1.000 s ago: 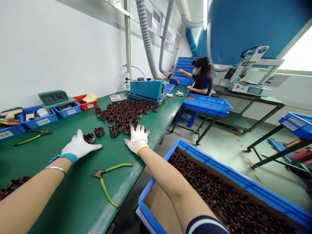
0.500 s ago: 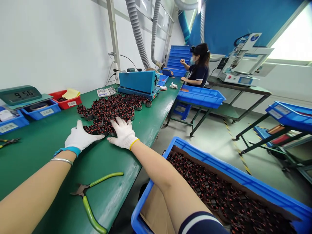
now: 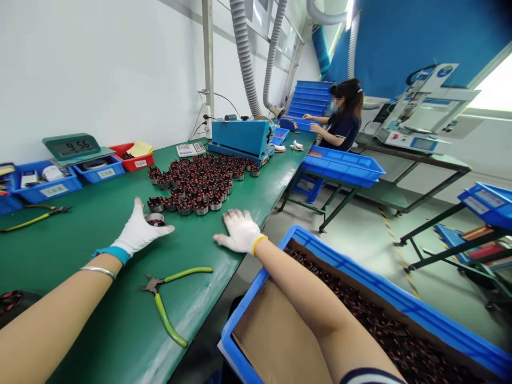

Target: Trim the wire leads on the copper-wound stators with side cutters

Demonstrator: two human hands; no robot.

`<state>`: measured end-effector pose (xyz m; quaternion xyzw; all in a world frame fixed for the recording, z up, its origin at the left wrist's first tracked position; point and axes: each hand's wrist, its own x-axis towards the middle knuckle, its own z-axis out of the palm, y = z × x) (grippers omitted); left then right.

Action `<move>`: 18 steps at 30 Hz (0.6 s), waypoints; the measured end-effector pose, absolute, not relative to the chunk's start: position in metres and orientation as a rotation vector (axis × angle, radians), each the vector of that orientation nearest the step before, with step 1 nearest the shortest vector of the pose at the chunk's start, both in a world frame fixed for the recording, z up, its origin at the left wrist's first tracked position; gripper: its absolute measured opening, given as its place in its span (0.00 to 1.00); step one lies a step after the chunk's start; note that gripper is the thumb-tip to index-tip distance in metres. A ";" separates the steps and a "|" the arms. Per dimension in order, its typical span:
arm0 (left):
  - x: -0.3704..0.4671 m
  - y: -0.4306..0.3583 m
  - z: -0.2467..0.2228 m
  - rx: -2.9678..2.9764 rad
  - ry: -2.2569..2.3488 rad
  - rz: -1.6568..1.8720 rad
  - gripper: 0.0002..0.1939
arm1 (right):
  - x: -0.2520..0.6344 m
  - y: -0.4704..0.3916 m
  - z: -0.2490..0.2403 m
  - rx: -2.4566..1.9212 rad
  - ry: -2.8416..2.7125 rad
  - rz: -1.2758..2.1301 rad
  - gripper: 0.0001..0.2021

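The gloved left hand curves its spread thumb and fingers around one wound metal ring on the green table. The gloved right hand, empty and loosely spread, is at the table's edge. Beyond them sits a cluster of similar rings; nearer lie open green-handled cutters. At right, a blue bin holds more.

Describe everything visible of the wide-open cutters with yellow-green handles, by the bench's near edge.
The cutters with yellow-green handles lie flat on the green bench top. Their short head looks like dark grey metal, its jaws parted. Two slim, curved handles, apparently plastic-sleeved, spread wide: one points rightward, the other towards the wearer, its end close to the bench edge. Only the bench touches them; neither hand does.
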<state>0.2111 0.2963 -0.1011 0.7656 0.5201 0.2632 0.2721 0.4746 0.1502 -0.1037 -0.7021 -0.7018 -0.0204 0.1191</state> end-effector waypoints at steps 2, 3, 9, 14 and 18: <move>0.211 0.294 -0.099 2.073 1.374 0.701 0.71 | 0.448 0.140 -0.106 -1.827 -2.087 0.079 0.38; 0.210 0.292 -0.098 2.092 1.377 0.705 0.71 | 0.437 0.138 -0.107 -1.771 -2.030 0.134 0.39; 0.199 0.287 -0.093 2.188 1.570 0.771 0.58 | 0.433 0.151 -0.108 -1.900 -1.719 0.159 0.44; 0.201 0.296 -0.084 2.038 1.585 0.600 0.26 | 0.450 0.156 -0.105 -2.078 -1.535 0.172 0.40; 0.203 0.310 -0.068 1.895 1.617 0.539 0.38 | 0.448 0.154 -0.111 -2.010 -1.866 -0.004 0.46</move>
